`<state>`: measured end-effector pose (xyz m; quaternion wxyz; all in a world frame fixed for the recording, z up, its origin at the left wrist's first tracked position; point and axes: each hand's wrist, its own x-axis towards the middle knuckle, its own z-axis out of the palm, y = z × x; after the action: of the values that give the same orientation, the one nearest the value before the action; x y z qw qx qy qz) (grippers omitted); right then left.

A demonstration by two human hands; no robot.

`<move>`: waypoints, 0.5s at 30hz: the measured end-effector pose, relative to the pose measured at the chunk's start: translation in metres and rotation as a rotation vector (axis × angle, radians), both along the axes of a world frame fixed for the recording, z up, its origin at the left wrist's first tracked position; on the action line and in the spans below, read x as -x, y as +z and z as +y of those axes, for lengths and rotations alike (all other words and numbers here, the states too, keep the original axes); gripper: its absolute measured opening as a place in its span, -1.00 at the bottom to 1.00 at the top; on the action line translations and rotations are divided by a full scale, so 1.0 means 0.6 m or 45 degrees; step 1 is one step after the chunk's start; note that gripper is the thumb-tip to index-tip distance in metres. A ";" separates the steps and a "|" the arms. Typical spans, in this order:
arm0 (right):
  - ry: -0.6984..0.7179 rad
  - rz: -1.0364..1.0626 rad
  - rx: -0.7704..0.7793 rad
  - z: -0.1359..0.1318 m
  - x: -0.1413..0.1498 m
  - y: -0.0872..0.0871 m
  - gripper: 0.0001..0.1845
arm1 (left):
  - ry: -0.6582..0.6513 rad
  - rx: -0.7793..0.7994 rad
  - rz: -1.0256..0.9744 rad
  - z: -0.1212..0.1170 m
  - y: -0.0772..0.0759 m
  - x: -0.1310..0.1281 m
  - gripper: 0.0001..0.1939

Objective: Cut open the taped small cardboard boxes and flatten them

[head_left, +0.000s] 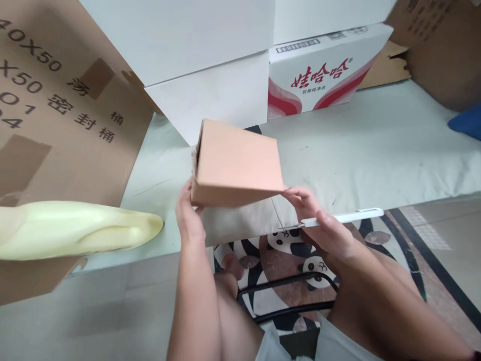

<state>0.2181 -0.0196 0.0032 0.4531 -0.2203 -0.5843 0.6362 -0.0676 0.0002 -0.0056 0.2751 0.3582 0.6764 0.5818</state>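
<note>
A small brown cardboard box (236,163) is held up in front of me, its flat side facing the camera. My left hand (188,215) grips its lower left corner with fingers curled behind it. My right hand (323,225) touches the lower right corner with its fingertips and also holds a white pen-like tool (349,216) that points to the right.
A large brown carton (56,115) with printed characters stands at the left, a pale yellow plastic object (75,228) in front of it. White boxes (210,60) and a red-and-white printed carton (323,70) are stacked behind on a pale sheet (376,150). A blue object (468,122) lies far right.
</note>
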 end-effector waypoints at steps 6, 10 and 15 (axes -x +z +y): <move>-0.067 -0.132 -0.240 -0.014 -0.018 0.024 -0.37 | -0.747 0.750 -0.509 -0.012 0.018 -0.043 -0.20; -0.113 -0.085 -0.269 -0.015 -0.033 0.030 -0.39 | -0.796 0.834 -0.376 -0.011 0.009 -0.043 -0.22; -0.217 -0.262 -0.441 -0.008 -0.042 0.026 -0.40 | -0.425 0.557 -0.080 0.007 -0.006 -0.033 -0.38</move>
<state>0.2432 -0.0244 0.0188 0.4743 -0.2517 -0.7073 0.4597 -0.0479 0.0042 -0.0089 0.4589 0.3787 0.7087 0.3791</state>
